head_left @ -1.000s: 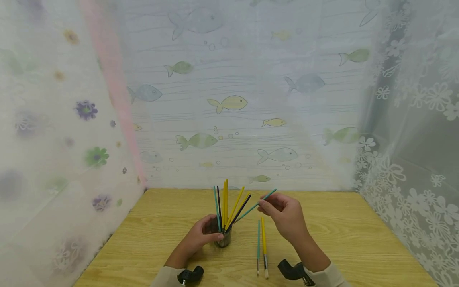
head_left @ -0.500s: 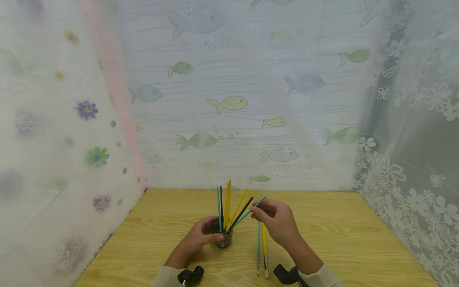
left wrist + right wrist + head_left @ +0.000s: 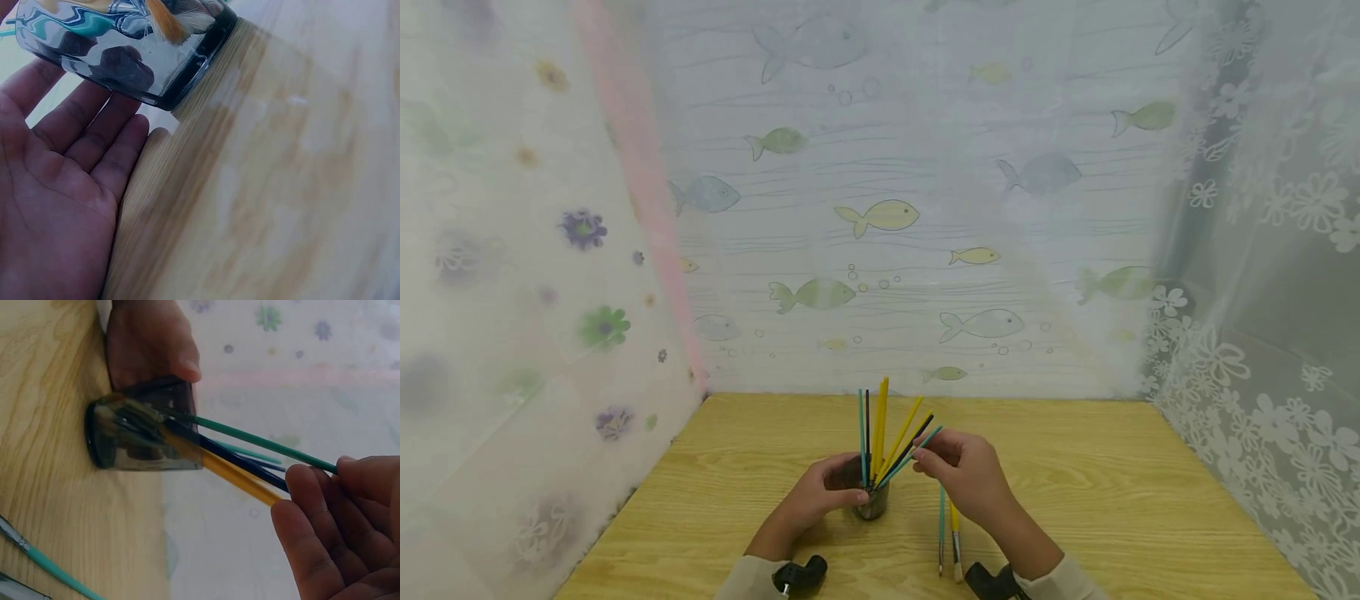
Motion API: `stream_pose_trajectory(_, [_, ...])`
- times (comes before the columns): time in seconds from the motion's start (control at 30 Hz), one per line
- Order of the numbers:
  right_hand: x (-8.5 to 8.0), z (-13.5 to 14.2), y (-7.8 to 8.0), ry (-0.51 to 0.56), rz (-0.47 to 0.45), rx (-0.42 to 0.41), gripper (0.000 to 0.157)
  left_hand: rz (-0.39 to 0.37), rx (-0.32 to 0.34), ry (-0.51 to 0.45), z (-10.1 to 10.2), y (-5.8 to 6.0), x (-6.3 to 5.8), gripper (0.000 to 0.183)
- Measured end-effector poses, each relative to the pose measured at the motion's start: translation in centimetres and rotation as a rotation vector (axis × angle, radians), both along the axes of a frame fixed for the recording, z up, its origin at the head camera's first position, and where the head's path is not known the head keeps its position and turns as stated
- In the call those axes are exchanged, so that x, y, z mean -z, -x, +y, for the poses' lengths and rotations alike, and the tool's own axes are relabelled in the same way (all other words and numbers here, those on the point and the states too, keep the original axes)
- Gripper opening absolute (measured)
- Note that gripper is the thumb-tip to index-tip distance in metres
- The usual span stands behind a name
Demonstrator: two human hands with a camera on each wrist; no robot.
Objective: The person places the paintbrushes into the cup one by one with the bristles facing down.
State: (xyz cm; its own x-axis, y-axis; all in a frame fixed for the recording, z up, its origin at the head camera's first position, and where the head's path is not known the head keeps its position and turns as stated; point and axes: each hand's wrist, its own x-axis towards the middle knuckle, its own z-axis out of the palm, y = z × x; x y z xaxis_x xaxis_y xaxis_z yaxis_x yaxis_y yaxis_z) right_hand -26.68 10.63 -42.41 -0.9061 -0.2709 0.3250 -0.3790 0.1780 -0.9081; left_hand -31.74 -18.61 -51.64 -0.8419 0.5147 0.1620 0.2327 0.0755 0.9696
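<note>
A dark see-through glass cup [image 3: 872, 505] stands on the table, holding several yellow, teal and dark-blue paintbrushes [image 3: 880, 429], handles up. My left hand [image 3: 822, 498] holds the cup from the left, thumb in front and fingers behind. Through its wall the bristles [image 3: 165, 22] show in the left wrist view. My right hand [image 3: 966, 471] pinches a teal paintbrush [image 3: 269, 441] by its handle end between thumb and fingers. That brush slants over the rim, its lower end inside the cup; its tip is hard to make out among the others.
On the wooden table [image 3: 1075, 492], right of the cup, lie another teal paintbrush [image 3: 942, 525] and a yellow one [image 3: 956, 546], partly behind the right hand. A fish-patterned curtain [image 3: 880, 275] closes the back, with flowered sheets at both sides.
My right hand has moved left and down with the teal brush, which has slid deeper into the cup. The cup has shifted slightly right in my left hand.
</note>
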Motion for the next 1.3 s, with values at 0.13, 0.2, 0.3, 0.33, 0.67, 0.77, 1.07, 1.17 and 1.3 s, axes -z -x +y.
stream_pose_trajectory(0.13, [0.2, -0.2, -0.1, -0.025, -0.006, -0.01, 0.021, 0.003, 0.006, -0.002, 0.0, 0.0, 0.0, 0.061])
stream_pose_trajectory(0.2, [0.2, -0.3, -0.1, -0.036, -0.006, -0.015, 0.021, 0.006, 0.011, -0.004, 0.0, 0.0, -0.1, 0.06])
stream_pose_trajectory(0.3, [0.3, -0.5, -0.1, -0.042, -0.014, -0.023, 0.02, 0.011, 0.013, -0.001, 0.1, 0.0, -0.1, 0.06])
stream_pose_trajectory(0.33, [0.4, -0.5, -0.1, -0.048, -0.018, -0.023, 0.02, 0.012, 0.013, 0.001, 0.1, 0.0, -0.1, 0.06])
stream_pose_trajectory(0.67, [1.3, -0.8, 0.2, -0.124, -0.014, -0.033, 0.017, 0.029, 0.024, -0.008, 0.1, 0.1, -0.1, 0.059])
stream_pose_trajectory(0.77, [1.4, -0.9, 0.2, -0.134, -0.009, -0.039, 0.017, 0.034, 0.023, -0.007, 0.1, 0.1, -0.1, 0.059])
stream_pose_trajectory(1.07, [1.7, -1.1, 0.2, -0.149, 0.0, -0.049, 0.019, 0.036, 0.016, 0.005, 0.0, 0.1, 0.0, 0.059])
stream_pose_trajectory(1.17, [1.7, -1.1, 0.2, -0.17, -0.001, -0.043, 0.02, 0.036, 0.023, 0.0, 0.0, 0.1, 0.0, 0.06])
stream_pose_trajectory(1.3, [1.4, -0.8, 0.2, -0.18, 0.016, -0.014, 0.02, 0.033, 0.036, -0.017, 0.1, 0.1, -0.1, 0.061])
